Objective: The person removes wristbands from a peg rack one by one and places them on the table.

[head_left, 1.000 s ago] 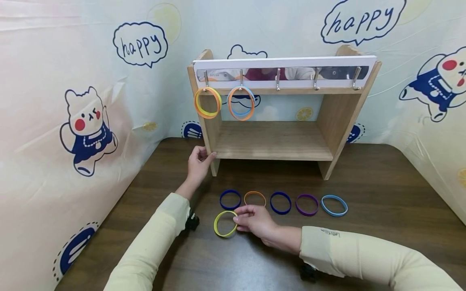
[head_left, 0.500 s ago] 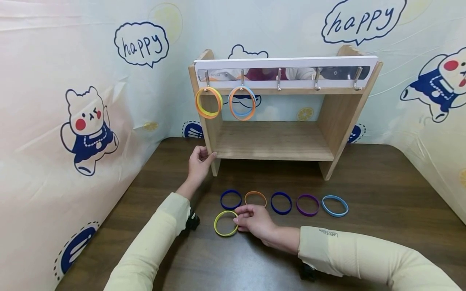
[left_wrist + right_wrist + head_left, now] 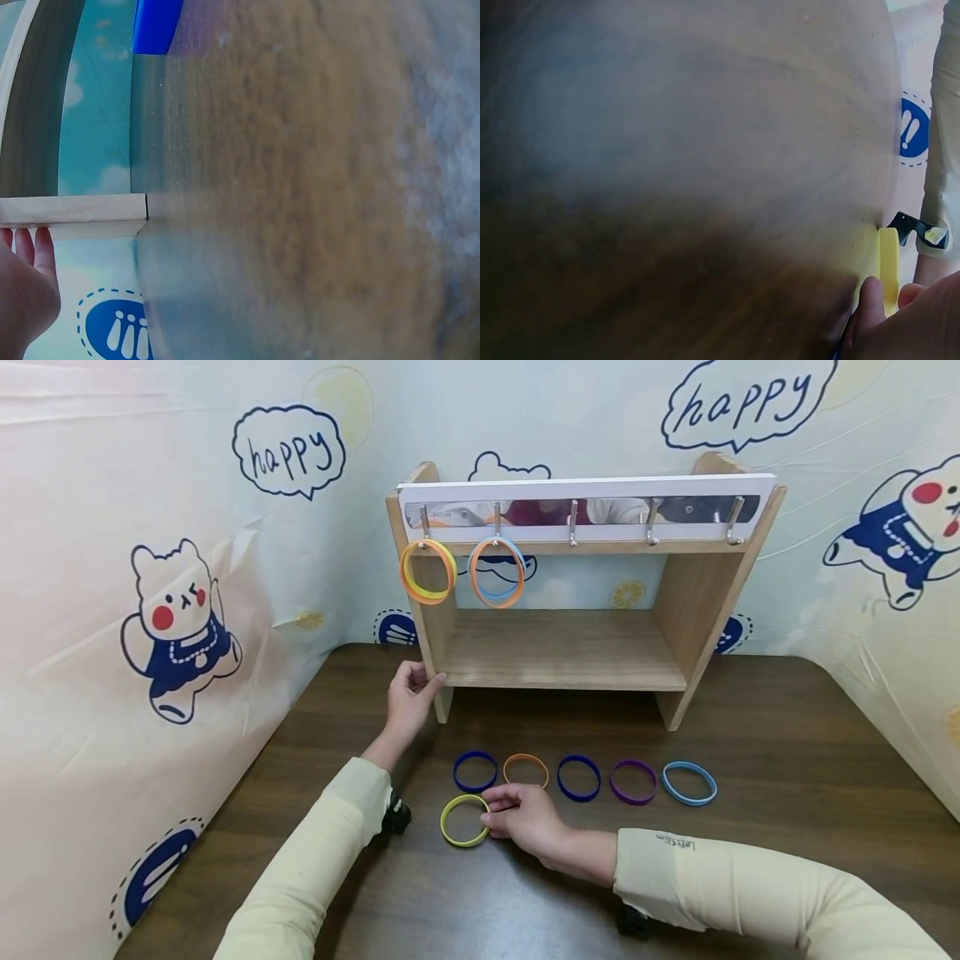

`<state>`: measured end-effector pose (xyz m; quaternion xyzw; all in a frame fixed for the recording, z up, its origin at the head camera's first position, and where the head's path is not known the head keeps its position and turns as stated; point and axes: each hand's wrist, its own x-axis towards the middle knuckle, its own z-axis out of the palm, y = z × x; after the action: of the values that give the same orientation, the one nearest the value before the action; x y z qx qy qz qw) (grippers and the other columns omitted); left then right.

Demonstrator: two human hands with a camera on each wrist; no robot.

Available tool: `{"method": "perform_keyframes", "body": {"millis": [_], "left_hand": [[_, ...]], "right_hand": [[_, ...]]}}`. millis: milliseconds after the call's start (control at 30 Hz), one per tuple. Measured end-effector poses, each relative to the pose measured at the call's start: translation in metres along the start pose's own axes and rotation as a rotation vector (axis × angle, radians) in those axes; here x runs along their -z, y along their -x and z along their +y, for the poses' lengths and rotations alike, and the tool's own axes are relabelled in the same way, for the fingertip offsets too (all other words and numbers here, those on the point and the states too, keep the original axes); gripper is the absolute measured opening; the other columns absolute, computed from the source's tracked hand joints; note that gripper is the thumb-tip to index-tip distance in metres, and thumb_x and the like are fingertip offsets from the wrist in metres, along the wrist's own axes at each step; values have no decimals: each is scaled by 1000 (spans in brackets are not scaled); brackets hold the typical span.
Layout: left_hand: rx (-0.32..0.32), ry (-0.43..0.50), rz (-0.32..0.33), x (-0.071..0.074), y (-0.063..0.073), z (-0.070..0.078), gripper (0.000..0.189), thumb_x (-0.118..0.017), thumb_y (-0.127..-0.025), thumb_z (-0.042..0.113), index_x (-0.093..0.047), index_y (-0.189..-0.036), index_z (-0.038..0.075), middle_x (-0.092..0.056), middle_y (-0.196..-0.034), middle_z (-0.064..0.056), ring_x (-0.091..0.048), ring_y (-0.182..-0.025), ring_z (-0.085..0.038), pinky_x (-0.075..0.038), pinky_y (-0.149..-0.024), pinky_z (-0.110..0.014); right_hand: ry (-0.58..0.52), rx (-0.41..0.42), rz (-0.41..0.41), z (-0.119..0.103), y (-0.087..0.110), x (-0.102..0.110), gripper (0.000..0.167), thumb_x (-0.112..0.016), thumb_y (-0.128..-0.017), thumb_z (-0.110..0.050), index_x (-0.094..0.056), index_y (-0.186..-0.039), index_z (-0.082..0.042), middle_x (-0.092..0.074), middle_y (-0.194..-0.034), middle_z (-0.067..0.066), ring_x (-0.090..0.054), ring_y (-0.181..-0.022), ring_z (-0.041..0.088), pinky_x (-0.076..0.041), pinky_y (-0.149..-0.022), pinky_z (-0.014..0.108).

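My right hand [image 3: 527, 816] pinches the right edge of a yellow silicone wristband [image 3: 443, 827] low over the table. In the right wrist view, the thumb and a fingertip are on either side of the yellow band [image 3: 889, 255]. At the left leg of a wooden rack [image 3: 562, 677], my left hand [image 3: 408, 700] grips the side panel, its thumb on the front edge. The left wrist view has the fingers against the panel [image 3: 82, 210]. Just behind the right hand lie a dark blue wristband [image 3: 455, 778] and an orange wristband [image 3: 527, 757], the latter partly covered by the fingers.
Rightward in the row lie another dark blue wristband [image 3: 559, 781], a purple wristband [image 3: 612, 785] and a light blue wristband [image 3: 689, 802]. The rack's white rail [image 3: 600, 487] carries several metal hooks; yellow and orange bands [image 3: 451, 564] and orange and light blue bands [image 3: 473, 578] hang from the two leftmost.
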<state>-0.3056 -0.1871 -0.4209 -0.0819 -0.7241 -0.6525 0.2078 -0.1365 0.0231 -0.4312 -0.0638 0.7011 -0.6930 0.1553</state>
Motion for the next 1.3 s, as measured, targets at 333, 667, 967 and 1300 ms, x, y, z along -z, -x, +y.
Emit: {"method": "perform_keyframes", "body": {"millis": [333,667,967,1300], "left_hand": [[13,-12,0,1,1,2,29,-72,-89,10,-55,-108,-4,-59,-103,-13,-56,-93,-19,-51,-81,-24],[17,-4,9,0,1,0,27,-72,-89,9,-55,-106,-3,-60,-102,-12,-57,-91,-17,-51,-79,-23],[20,0,11,0,1,1,26,-72,-88,8,-55,-105,-3,-60,-101,-12,-57,-91,-17,-51,-79,-23],[25,-10,4,0,1,1,29,-72,-89,10,-55,-107,-3,-59,-102,-13,-57,-92,-19,-51,-80,-23]], "right_hand": [[58,26,1,-1,3,1,31,-70,-83,8,-62,-112,13,-65,-91,11,-64,-81,16,-56,-72,31],[74,48,-4,-4,5,6,32,-71,-83,6,-62,-113,12,-67,-98,17,-64,-87,19,-56,-74,32],[63,67,2,-17,0,15,34,-69,-87,1,-61,-118,11,-64,-105,19,-64,-89,18,-56,-77,33],[-41,87,78,-54,-11,27,29,-67,-88,3,-64,-117,5,-62,-108,20,-65,-95,26,-55,-81,37]]}}
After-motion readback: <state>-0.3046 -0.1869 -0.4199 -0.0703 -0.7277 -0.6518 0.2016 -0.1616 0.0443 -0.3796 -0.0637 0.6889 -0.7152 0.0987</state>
